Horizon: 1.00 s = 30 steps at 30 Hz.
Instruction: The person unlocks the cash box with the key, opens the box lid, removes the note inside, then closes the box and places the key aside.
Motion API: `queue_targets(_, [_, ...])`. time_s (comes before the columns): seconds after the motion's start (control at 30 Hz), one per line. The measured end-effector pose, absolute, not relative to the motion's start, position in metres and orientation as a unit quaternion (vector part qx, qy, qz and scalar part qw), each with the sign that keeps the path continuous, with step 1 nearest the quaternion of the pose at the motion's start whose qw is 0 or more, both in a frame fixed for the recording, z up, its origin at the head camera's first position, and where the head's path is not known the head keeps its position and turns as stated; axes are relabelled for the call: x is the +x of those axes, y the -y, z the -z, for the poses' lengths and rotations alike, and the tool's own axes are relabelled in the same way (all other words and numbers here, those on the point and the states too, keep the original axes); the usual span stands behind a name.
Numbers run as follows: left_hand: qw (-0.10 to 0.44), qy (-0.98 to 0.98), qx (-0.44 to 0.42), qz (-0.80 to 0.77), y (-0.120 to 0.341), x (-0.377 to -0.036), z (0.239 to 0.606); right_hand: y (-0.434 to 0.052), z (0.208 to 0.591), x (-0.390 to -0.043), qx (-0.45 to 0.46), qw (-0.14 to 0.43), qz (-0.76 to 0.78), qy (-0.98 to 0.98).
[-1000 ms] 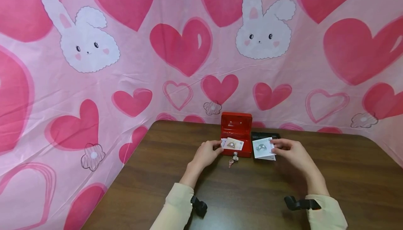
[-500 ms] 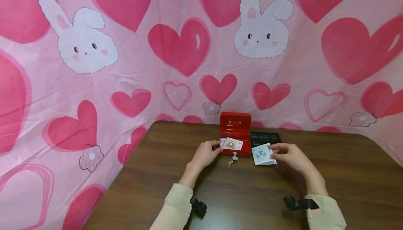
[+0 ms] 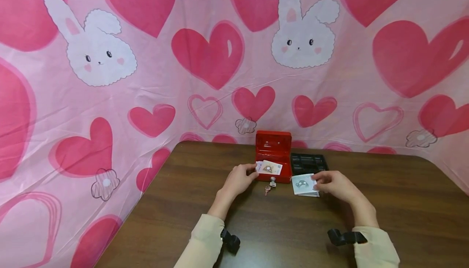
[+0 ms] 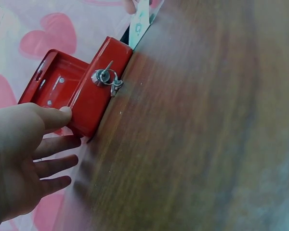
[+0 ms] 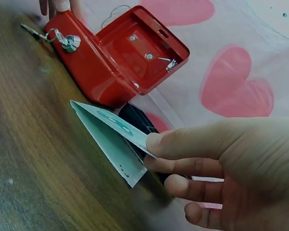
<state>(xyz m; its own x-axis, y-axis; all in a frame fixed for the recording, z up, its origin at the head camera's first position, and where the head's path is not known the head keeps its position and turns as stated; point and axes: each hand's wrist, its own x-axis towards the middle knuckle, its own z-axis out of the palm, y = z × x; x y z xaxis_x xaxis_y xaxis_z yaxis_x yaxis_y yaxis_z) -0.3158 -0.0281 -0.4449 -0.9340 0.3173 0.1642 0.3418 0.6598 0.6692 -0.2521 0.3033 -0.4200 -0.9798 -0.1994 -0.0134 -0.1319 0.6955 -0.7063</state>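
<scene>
"Banknote point(image 3: 302, 183), the folded pale-green paper one: where is it rn?"

"Just right of the small shiny red box point(image 5: 84, 65), in front of a black compartmented tray point(image 3: 309, 163). Right hand point(image 3: 336, 185) has it pinched between thumb and fingers. Can't tell if it touches the brown wood-grain table point(image 3: 278, 223)."

"And the left hand point(image 3: 238, 179)?"

"Thumb's on the box's near left corner, other fingers stretched out and spread. Red lid point(image 5: 147, 53) is up, printed paper notes point(image 3: 272, 168) lie inside, silvery keys point(image 4: 116, 86) dangle at the round lock point(image 5: 71, 44)."
</scene>
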Motion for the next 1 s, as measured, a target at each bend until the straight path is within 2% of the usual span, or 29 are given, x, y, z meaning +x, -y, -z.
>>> queue_targets(0.27, [0.017,0.91,-0.185,0.371,0.032,-0.316,0.446,-0.297,0.413,-0.248,-0.055,0.012,0.328,-0.943])
queue_targets(1.0, [0.016,0.907,-0.166,0.388,0.03,-0.314,0.443,-0.26,0.413,-0.256,-0.051,-0.082,0.324,-0.941])
